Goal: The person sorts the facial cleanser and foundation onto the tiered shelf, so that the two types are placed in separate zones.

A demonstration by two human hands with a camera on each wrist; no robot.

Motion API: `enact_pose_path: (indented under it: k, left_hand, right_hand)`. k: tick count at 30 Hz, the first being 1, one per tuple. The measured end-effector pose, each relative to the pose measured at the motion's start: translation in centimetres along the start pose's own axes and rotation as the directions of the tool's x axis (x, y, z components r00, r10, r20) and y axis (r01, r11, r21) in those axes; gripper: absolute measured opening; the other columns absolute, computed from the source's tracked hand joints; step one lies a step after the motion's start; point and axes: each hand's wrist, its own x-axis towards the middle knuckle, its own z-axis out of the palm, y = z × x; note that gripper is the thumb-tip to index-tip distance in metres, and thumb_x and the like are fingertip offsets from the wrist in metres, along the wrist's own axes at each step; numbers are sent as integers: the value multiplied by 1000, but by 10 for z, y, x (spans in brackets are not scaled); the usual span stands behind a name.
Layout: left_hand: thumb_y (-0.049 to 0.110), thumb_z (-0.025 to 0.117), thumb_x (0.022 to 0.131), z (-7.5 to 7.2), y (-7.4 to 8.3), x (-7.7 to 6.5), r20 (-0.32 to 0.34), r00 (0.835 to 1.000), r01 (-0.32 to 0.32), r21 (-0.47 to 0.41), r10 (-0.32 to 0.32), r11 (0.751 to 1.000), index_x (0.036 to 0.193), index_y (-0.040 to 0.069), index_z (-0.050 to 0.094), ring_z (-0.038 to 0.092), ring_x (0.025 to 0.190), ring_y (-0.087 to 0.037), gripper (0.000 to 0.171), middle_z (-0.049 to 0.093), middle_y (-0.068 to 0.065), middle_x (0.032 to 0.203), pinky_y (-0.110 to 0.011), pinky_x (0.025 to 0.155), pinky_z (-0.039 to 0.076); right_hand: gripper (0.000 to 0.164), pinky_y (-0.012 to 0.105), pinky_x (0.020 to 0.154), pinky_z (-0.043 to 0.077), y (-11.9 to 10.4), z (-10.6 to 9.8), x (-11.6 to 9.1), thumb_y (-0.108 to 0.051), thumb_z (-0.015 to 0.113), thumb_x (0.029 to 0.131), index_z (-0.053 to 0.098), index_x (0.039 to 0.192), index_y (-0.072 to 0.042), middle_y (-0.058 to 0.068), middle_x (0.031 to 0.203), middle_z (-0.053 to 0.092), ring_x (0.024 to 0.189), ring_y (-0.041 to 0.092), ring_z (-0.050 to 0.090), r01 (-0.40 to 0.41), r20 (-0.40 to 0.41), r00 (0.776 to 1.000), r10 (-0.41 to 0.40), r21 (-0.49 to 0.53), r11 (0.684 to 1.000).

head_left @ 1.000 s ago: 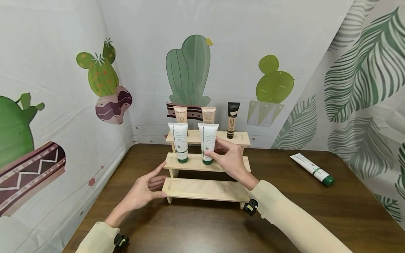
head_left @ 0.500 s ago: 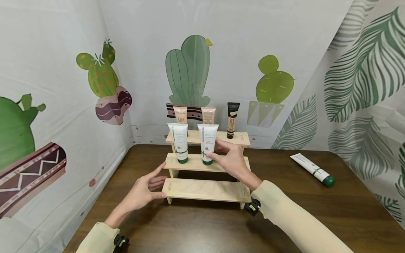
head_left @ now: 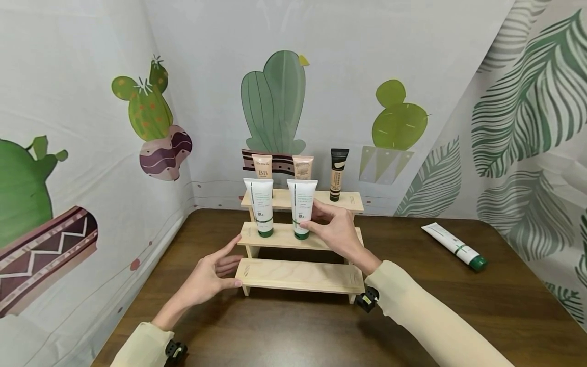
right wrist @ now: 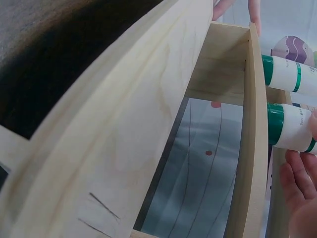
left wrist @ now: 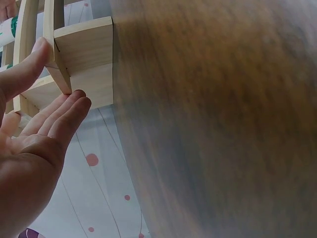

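On the middle tier of a light wooden three-tier display stand (head_left: 300, 275), two white squeeze tubes stand upright on green caps. My right hand (head_left: 337, 229) holds the right-hand white tube (head_left: 301, 201), thumb at the front near its cap and fingers around the right side and behind. The other white tube (head_left: 261, 204) stands to its left, untouched. In the right wrist view, the held tube's green cap (right wrist: 275, 124) meets the middle tier. My left hand (head_left: 208, 272) rests against the stand's left end, fingers extended, the thumb (left wrist: 29, 69) on the lowest tier's corner.
The top tier bears two beige BB cream tubes, one at left (head_left: 262, 167) and one in the middle (head_left: 303, 167), and a black-and-beige tube (head_left: 337, 176) at right. Another white tube with a green cap (head_left: 451, 244) lies on the dark wooden table (head_left: 403, 270). A printed cloth hangs behind.
Almost nothing differs. The right wrist and sleeve have shifted slightly to the right; the right hand stays on the white tube and the left hand stays against the stand.
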Motion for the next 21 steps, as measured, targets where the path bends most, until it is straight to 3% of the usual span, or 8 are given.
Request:
enact_pose_path:
  k: [12, 21]
  left_hand:
    - [-9, 88, 80, 1, 0, -1, -3, 1000, 4, 5, -4, 1000, 167, 23, 34, 61, 128, -43, 107, 57, -37, 140, -46, 104, 55]
    - [-8, 88, 81, 1, 2, -1, -1, 1000, 1, 7, -1, 1000, 167, 23, 33, 61, 128, -43, 107, 56, -38, 140, -49, 103, 55]
  right_hand:
    - [61, 41, 84, 64, -2, 0, -1, -12, 92, 83, 69, 139, -6, 6, 103, 79, 92, 21, 76, -19, 7, 1000, 19, 37, 999]
    - [59, 34, 82, 64, 0, -5, -2, -12, 92, 83, 71, 137, -7, 4, 101, 79, 88, 20, 76, -22, 19, 1000, 21, 56, 998]
